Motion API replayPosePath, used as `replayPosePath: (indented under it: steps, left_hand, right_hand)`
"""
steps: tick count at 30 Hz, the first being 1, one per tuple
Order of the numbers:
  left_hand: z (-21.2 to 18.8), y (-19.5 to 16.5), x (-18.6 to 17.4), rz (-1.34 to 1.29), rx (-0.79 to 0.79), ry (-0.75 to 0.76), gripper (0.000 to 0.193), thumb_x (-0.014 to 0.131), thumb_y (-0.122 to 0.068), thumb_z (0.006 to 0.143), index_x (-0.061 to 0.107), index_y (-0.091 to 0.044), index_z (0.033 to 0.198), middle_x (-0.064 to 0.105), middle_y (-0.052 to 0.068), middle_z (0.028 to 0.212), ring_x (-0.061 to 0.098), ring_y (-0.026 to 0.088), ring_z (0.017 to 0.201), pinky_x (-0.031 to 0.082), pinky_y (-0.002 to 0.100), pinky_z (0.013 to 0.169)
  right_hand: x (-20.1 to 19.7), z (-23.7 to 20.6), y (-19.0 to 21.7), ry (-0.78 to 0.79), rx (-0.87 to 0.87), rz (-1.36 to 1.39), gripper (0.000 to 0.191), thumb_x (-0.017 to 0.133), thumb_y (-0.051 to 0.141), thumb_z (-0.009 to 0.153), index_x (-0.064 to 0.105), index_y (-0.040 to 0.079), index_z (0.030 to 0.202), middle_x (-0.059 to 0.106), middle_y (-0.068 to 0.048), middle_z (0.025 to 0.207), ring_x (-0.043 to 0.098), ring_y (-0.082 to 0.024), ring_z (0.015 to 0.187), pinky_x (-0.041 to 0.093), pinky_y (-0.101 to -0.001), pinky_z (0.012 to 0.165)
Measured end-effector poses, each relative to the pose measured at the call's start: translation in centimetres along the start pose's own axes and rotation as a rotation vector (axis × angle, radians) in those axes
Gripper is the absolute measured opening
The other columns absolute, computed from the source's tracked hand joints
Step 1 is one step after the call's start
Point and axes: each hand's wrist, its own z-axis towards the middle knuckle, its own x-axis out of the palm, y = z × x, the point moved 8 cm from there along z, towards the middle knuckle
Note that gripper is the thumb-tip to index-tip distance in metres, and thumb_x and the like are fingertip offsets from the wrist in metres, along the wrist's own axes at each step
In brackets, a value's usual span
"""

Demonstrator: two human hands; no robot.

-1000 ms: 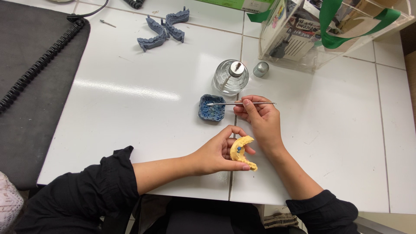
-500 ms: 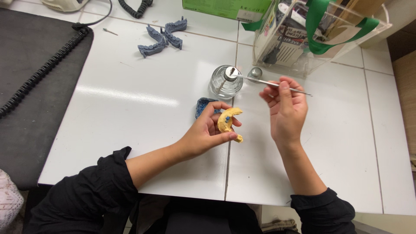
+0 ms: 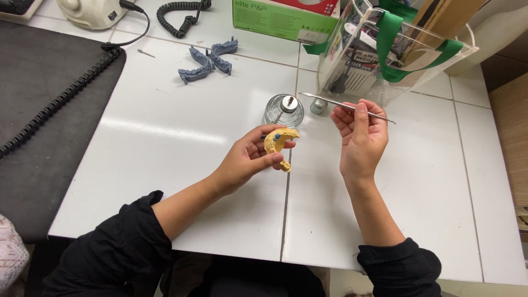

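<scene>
Left hand [image 3: 247, 159] holds a yellow dental cast [image 3: 278, 142] above the white desk [image 3: 165, 137], its grip closed on the horseshoe-shaped piece with the fingers wrapped under and the thumb on the near edge; a small blue spot sits on the upper part of the cast. Right hand [image 3: 358, 140] is raised just to the right, its grip closed on a thin metal instrument [image 3: 344, 105] that lies across the fingertips, flat tip pointing left toward the glass burner. Tool tip and cast are apart, not touching. Judgement: working on the blue spot goes best with the cast turned so that spot faces the eye, the left wrist braced against the desk, and the instrument shortened in the fingers so the tip stays steady; light touches only, since the cast looks brittle at its thin ends. A glass spirit burner [image 3: 283, 110] with a metal wick cap stands directly behind the cast, and its small metal cover [image 3: 318, 106] lies just beside it, below the tool tip; both sit close to the path between the hands and could be knocked. Whether the wick is lit cannot be told. Farther back: blue-grey dental models [image 3: 208, 63], a green box [image 3: 283, 19], a clear bag with green straps [image 3: 385, 55]. A dark mat [image 3: 38, 121] covers the left side, well apart.
</scene>
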Motion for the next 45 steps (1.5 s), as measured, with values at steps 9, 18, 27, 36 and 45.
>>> replayPosePath:
  steps: [9, 18, 27, 36, 45]
  left_hand:
    - [0.1, 0.3, -0.7, -0.068, -0.045, -0.048, 0.057, 0.069, -0.023, 0.097, 0.046, -0.002, 0.145, 0.067, 0.015, 0.132, 0.06, 0.009, 0.083, 0.055, 0.025, 0.079]
    - [0.1, 1.2, -0.3, -0.17, -0.08, -0.008, 0.062, 0.062, -0.044, 0.1, 0.052, 0.0, 0.142, 0.068, 0.016, 0.128, 0.066, 0.011, 0.088, 0.057, 0.027, 0.082]
    - [-0.4, 2.4, 0.5, -0.109, -0.123, 0.032, 0.075, 0.053, -0.06, 0.099, 0.057, 0.003, 0.138, 0.071, 0.018, 0.123, 0.07, 0.013, 0.085, 0.058, 0.027, 0.078]
    - [-0.8, 2.6, 0.9, -0.053, -0.176, 0.022, 0.069, 0.056, -0.059, 0.097, 0.058, -0.001, 0.134, 0.074, 0.017, 0.119, 0.073, 0.014, 0.082, 0.059, 0.026, 0.074]
    - [-0.9, 2.8, 0.9, -0.048, -0.182, 0.025, 0.067, 0.059, -0.056, 0.097, 0.057, -0.001, 0.135, 0.074, 0.018, 0.119, 0.074, 0.015, 0.082, 0.059, 0.026, 0.072]
  right_hand:
    - [0.1, -0.4, -0.2, 0.014, -0.017, -0.059, 0.021, 0.06, 0.017, 0.11, 0.054, 0.002, 0.122, 0.069, -0.012, 0.112, 0.073, -0.021, 0.104, 0.064, -0.0368, 0.098]
    - [0.1, -0.5, 0.2, 0.022, 0.001, -0.07, 0.02, 0.059, 0.016, 0.11, 0.052, 0.002, 0.124, 0.069, -0.012, 0.112, 0.072, -0.02, 0.102, 0.064, -0.0368, 0.098]
    - [-0.2, -2.2, 3.5, 0.068, -0.022, -0.041, 0.029, 0.056, 0.015, 0.115, 0.05, 0.002, 0.141, 0.065, -0.008, 0.11, 0.065, -0.015, 0.097, 0.059, -0.0301, 0.087]
    - [0.8, -4.4, 4.8, 0.144, -0.21, -0.134, 0.03, 0.051, 0.017, 0.12, 0.048, -0.001, 0.144, 0.062, -0.008, 0.105, 0.063, -0.011, 0.089, 0.061, -0.0289, 0.082]
    - [1.2, -5.6, 4.8, 0.191, -0.275, -0.228, 0.027, 0.05, 0.015, 0.122, 0.047, -0.002, 0.143, 0.061, -0.008, 0.107, 0.062, -0.01, 0.095, 0.063, -0.0296, 0.084]
